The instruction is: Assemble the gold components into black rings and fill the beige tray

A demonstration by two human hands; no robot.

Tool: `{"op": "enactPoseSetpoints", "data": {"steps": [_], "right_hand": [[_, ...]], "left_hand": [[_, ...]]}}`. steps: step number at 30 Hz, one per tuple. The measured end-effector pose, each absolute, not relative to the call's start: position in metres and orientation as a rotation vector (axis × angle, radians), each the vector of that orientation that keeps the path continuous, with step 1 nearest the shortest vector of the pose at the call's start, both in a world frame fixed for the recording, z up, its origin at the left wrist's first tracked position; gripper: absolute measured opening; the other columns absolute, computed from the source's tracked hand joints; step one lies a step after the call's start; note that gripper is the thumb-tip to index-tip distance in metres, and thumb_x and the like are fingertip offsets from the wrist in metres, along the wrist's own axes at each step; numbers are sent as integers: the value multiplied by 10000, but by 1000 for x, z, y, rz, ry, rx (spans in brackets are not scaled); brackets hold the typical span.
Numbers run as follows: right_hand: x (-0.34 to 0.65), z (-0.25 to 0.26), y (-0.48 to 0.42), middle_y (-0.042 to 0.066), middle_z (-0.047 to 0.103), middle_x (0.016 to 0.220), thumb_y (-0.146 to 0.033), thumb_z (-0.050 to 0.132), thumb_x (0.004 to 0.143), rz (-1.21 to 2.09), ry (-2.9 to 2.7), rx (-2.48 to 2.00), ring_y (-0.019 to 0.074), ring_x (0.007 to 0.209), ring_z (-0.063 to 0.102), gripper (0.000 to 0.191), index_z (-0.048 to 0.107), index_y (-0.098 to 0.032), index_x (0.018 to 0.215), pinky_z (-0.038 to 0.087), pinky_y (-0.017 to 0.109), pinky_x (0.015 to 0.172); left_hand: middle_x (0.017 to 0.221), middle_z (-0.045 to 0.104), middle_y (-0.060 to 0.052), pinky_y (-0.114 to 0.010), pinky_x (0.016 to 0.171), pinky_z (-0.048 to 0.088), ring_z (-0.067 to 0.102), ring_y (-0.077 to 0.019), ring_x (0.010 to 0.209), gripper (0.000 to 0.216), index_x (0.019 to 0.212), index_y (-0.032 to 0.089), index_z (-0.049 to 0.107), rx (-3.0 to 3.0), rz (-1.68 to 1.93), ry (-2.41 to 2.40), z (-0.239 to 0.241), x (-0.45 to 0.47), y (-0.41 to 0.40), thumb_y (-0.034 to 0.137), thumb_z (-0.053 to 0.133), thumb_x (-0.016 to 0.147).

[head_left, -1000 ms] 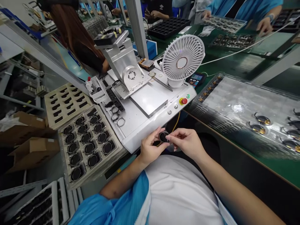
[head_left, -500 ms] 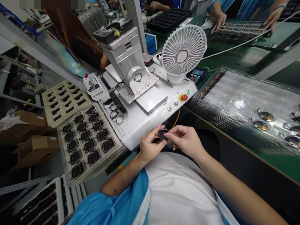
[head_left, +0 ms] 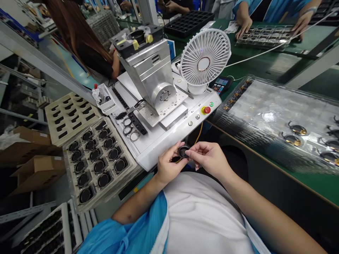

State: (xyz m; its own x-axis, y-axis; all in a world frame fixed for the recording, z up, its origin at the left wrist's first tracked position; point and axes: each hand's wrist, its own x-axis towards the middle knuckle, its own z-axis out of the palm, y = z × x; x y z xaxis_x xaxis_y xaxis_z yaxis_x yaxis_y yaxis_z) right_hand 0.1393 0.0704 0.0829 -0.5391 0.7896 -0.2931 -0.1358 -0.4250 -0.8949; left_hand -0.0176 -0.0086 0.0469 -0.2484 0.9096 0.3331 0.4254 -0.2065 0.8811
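Between my hands, in front of my lap, is a small round black part (head_left: 183,151) with a raised rim, like a watch case. My left hand (head_left: 169,162) grips its left side between thumb and fingers. The thumb and fingers of my right hand (head_left: 208,157) pinch its right edge. Just beyond my hands stands a white machine base (head_left: 156,148) carrying a metal block (head_left: 148,67) with a black fixture (head_left: 137,38) on top. Similar round black parts sit in a tray (head_left: 106,190) on the left.
A white fan (head_left: 203,63) and a red button (head_left: 207,110) are on the machine. Three loose rings (head_left: 127,129) lie near its left edge. Stacked clear trays (head_left: 265,102) stand at right. Across the bench, a co-worker's hands (head_left: 245,26) hold another tray.
The metal block on the machine has shifted right and toward me, and its top fixture has tilted. My hands keep the round part in nearly the same place.
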Motion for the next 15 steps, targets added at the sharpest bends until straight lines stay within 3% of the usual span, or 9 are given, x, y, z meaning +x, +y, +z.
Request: {"op": "enactPoseSetpoints", "data": {"steps": [10,15], "right_hand": [[138,81,68,26,648,565,-481,869,727,1952,-1285,-1071,118,403,544,397,664,-142,711,478,215,375],[136,74,67,-11,614,630,-447,814,767,1744,-1426,-1137,103,494,524,337,616,-178,814,436,200,438]], "left_hand": [[1291,744,-115,-297,880,673,784,-225,1023,682,1424,241,608,1602,1439,1623,48,-18,-9,77,788,788],[1274,752,-117,-316,883,675,782,-231,1020,627,1386,242,634,1604,1425,1645,45,-17,-12,140,822,796]]}}
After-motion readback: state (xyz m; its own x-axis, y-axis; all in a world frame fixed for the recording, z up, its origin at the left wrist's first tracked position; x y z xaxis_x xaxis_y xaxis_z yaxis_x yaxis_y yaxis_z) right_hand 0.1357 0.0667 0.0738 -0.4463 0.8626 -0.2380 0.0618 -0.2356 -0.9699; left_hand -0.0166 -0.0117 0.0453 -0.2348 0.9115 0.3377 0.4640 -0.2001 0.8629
